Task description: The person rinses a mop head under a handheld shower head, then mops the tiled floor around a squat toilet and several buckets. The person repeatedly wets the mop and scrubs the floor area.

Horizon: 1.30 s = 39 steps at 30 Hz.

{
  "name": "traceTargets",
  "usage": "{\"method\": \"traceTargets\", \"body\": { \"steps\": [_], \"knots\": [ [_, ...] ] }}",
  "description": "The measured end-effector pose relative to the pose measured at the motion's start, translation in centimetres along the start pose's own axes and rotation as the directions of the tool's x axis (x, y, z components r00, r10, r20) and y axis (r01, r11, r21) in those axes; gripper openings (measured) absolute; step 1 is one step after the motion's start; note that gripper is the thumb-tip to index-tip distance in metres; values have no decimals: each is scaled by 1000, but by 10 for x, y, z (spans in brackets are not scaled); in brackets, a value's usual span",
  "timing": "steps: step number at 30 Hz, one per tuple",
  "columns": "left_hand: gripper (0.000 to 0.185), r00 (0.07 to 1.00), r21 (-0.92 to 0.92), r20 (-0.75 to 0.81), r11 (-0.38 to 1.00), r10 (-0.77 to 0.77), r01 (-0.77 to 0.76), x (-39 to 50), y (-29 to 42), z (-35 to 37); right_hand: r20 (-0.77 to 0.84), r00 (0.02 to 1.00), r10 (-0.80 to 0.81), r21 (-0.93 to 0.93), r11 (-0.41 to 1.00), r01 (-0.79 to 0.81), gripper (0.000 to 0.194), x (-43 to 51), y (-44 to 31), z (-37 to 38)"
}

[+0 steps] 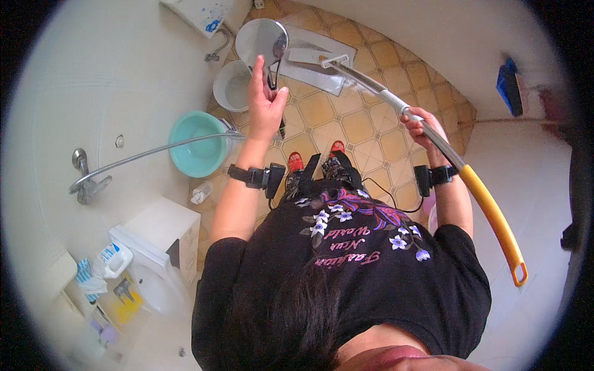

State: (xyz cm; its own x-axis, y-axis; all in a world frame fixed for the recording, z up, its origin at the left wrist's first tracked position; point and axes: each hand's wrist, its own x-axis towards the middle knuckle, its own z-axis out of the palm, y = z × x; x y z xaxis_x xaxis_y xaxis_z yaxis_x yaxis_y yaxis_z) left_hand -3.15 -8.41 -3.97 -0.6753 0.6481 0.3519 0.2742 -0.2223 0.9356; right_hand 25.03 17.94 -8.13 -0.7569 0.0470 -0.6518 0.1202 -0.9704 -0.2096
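Note:
My left hand [267, 106] grips the dark handle of a shower head [280, 46], its forefinger stretched along the handle. A metal shower hose [153, 150] runs from the wall mixer tap [84, 178] towards this hand. Water sprays from the head over a squat toilet pan [306, 56] in the tiled floor. My right hand [424, 125] is closed around the metal pole of a mop [464, 169] with a yellow grip. The mop's pale head [335, 61] is over the pan; its underside is hidden.
A turquoise basin [198, 143] and a white bucket [233, 86] stand on the floor at the left. A washbasin [160, 283] with a white jug [115, 260] is at the lower left. A blue brush or dustpan [509, 88] hangs on the right wall.

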Motion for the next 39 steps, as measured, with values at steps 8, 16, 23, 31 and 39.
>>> {"method": "traceTargets", "body": {
  "steps": [8, 16, 23, 31, 39],
  "knots": [
    [78, 993, 3, 118, 1000, 30, -30, 5, 7, 33, -19, 979, -201, 283, 938, 198, 26, -71, 20, -27],
    [80, 988, -74, 155, 997, -26, 38, 10, -1, 36, -237, 953, -186, 70, 976, 208, 21, -88, 5, -81],
    [81, 981, -25, 193, 999, -28, 33, 7, 3, 35, -406, 914, 25, -4, 1000, -28, 20, -136, 59, -60],
    [81, 985, -92, 170, 996, 9, 7, 7, 9, 37, -207, 978, -3, -193, 980, -38, 17, -77, 72, -5],
    [79, 993, 33, 114, 999, -34, 30, 3, 7, 33, -54, 997, -58, -191, 980, 47, 18, -2, 22, 8]
  ]
}}
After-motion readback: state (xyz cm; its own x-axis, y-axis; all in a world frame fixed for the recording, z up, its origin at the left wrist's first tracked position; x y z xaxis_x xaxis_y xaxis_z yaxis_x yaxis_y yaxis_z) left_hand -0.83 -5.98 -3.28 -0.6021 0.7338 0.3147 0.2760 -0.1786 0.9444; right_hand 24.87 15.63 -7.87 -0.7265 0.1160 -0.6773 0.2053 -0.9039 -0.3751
